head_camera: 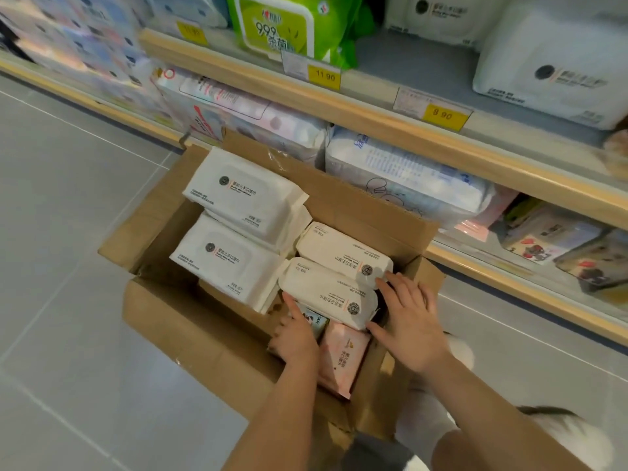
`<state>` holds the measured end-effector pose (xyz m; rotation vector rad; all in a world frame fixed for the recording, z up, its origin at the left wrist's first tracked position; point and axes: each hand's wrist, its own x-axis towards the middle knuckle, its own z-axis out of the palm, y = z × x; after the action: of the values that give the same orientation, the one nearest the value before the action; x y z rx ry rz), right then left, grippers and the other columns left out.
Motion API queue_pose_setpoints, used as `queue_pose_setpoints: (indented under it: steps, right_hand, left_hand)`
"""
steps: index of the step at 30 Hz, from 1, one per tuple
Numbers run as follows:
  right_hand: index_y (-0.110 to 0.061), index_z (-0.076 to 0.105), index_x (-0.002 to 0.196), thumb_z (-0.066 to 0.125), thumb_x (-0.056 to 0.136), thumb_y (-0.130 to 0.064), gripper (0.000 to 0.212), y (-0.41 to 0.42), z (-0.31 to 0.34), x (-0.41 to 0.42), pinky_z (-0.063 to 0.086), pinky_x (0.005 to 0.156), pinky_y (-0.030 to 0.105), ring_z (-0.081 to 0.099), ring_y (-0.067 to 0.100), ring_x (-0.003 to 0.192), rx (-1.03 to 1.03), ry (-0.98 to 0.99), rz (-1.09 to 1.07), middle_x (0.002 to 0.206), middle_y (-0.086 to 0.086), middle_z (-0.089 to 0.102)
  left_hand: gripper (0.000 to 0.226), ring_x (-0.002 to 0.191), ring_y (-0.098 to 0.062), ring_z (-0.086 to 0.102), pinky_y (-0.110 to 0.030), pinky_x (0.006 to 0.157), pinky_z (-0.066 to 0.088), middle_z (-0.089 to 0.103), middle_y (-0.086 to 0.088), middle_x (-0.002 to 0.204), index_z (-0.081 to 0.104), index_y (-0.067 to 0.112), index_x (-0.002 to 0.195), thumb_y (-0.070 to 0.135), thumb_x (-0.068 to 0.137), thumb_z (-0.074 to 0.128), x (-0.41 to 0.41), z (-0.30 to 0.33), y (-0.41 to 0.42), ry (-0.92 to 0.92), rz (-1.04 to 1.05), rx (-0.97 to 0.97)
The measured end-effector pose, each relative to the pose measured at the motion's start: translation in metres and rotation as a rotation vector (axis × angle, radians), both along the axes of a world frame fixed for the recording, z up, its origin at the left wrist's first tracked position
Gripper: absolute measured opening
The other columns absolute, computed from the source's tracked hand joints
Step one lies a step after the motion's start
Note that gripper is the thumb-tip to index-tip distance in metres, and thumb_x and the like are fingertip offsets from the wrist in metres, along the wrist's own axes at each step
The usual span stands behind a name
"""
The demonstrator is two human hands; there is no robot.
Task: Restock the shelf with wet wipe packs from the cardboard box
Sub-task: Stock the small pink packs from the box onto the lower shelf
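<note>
An open cardboard box stands on the floor in front of the shelf. Several white wet wipe packs lie in it. The nearest white pack lies between my hands. My left hand touches its left end with the thumb up along the pack. My right hand lies flat with spread fingers against its right end. A second white pack lies just behind it. Two larger white packs fill the box's left side. A pink pack lies below my hands.
Green wipe packs and white packs stand on the upper shelf above yellow price tags. Bulk packs fill the lower shelf behind the box's raised flap. Grey tiled floor lies to the left. My knee is at the lower right.
</note>
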<state>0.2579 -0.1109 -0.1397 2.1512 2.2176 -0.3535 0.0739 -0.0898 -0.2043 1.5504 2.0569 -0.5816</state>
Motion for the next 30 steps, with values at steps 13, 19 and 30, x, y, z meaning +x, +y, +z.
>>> queue_pose_setpoints:
  steps: [13, 19, 30]
  right_hand:
    - [-0.022, 0.028, 0.146, 0.048, 0.087, -0.057, 0.071, 0.003, 0.030, -0.006, -0.002, 0.115, 0.033, 0.021, 0.016, 0.141, -0.098, 0.209, -0.007, 0.150, -0.002, 0.031]
    - [-0.015, 0.055, 0.123, 0.055, 0.093, -0.036, 0.037, 0.017, 0.060, -0.034, 0.043, 0.098, 0.032, 0.054, 0.017, 0.114, -0.240, 0.978, -0.443, 0.115, -0.003, 0.061]
    - [0.000, 0.052, 0.121, 0.049, 0.096, -0.011, 0.027, 0.007, 0.067, 0.040, 0.056, 0.054, 0.022, 0.067, 0.015, 0.078, -0.037, 1.313, -0.973, 0.109, 0.016, 0.066]
  left_hand:
    - [0.086, 0.105, -0.023, 0.057, -0.035, 0.078, 0.054, 0.050, -0.010, 0.127, 0.004, 0.017, 0.149, 0.020, 0.086, 0.063, -0.034, 0.091, 0.017, -0.202, -0.133, 0.267]
    - [0.086, 0.117, -0.021, 0.053, -0.038, 0.087, 0.052, 0.050, -0.005, 0.137, 0.007, 0.024, 0.149, 0.036, 0.086, 0.064, -0.003, 0.129, 0.016, -0.582, -0.295, 0.491]
    - [0.084, 0.142, -0.029, 0.021, -0.038, 0.108, 0.036, -0.001, -0.007, 0.158, 0.001, 0.029, 0.150, 0.031, 0.089, 0.059, -0.003, 0.057, -0.016, -0.502, -0.491, 0.074]
